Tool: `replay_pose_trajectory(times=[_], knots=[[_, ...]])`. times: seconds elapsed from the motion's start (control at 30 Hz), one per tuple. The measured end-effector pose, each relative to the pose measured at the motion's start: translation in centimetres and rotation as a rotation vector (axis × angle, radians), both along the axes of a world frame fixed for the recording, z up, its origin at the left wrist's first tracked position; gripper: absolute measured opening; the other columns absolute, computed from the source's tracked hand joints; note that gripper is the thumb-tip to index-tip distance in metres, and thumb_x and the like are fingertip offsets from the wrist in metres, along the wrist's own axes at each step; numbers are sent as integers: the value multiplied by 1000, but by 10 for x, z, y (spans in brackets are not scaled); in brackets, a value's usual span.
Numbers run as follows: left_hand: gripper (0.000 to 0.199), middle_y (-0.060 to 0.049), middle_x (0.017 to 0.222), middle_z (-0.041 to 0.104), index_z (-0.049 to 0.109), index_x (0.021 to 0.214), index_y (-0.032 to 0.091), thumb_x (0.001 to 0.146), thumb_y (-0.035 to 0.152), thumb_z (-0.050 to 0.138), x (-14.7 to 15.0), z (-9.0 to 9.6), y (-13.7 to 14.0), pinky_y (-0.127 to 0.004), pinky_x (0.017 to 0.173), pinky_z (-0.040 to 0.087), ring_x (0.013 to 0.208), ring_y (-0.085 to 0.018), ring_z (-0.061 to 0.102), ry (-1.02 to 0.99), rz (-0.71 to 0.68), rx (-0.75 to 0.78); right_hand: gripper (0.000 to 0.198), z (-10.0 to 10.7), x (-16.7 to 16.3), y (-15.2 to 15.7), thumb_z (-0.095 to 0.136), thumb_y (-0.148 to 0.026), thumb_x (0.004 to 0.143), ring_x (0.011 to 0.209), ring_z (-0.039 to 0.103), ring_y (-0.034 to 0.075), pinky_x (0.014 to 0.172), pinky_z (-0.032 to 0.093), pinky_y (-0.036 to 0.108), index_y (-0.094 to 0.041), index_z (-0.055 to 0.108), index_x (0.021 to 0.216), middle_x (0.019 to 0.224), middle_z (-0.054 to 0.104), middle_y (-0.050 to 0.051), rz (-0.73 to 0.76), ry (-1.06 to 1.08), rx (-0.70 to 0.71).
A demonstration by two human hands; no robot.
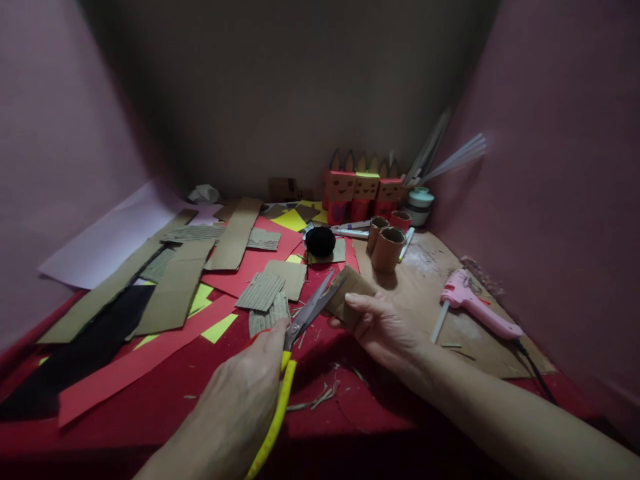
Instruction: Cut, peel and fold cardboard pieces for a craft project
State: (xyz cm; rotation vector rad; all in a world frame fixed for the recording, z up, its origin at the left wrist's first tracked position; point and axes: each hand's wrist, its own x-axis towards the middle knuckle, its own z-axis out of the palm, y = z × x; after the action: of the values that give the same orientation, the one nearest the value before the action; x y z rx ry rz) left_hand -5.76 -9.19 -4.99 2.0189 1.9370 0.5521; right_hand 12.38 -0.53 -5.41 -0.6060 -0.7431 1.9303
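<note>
My left hand is closed on a pair of scissors with yellow and orange handles. The blades are parted, and their tips reach the left edge of a small brown cardboard piece. That piece is pinched between the thumb and fingers of my right hand, held above the red cloth. Just left of the scissors lie corrugated cardboard squares. Behind the blades sits a black ball of yarn. Part of my left fingers is hidden behind the hand and handles.
Cardboard strips and red paper cover the left side. Two cardboard tubes stand right of centre, with decorated figures behind them. A pink glue gun with its cord rests at right. Pink walls rise on both sides.
</note>
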Motion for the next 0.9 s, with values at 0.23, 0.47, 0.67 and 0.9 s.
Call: replay_pose_trajectory(times=[0.23, 0.47, 0.67, 0.9], knots=[[44, -11, 89, 66, 49, 124, 14, 83, 15, 34, 1, 5, -1, -30, 62, 46, 70, -23, 64, 116, -18, -74, 29, -2, -2, 1, 75, -10, 63, 73, 68, 21, 67, 57, 35, -16, 69, 91, 79, 72, 2, -29, 22, -47], [36, -8, 81, 64, 54, 113, 15, 84, 13, 33, 2, 11, 1, -29, 58, 44, 64, -22, 64, 179, -42, -124, 30, -5, -2, 1, 77, -12, 65, 78, 67, 20, 70, 57, 34, -16, 70, 94, 85, 72, 4, -31, 17, -48], [35, -8, 78, 65, 53, 113, 15, 84, 12, 32, -2, 6, 3, -25, 53, 43, 61, -19, 64, 182, -67, -139, 32, -6, -1, 0, 77, -11, 63, 74, 65, 17, 65, 57, 31, -16, 70, 95, 85, 72, 3, -41, 22, -65], [33, -4, 68, 64, 52, 113, 16, 84, 14, 37, -8, 8, 2, -25, 53, 44, 58, -20, 64, 137, -131, -200, 29, -6, -1, 2, 77, -10, 63, 72, 66, 17, 64, 57, 31, -16, 72, 91, 85, 72, 3, -35, 38, -52]])
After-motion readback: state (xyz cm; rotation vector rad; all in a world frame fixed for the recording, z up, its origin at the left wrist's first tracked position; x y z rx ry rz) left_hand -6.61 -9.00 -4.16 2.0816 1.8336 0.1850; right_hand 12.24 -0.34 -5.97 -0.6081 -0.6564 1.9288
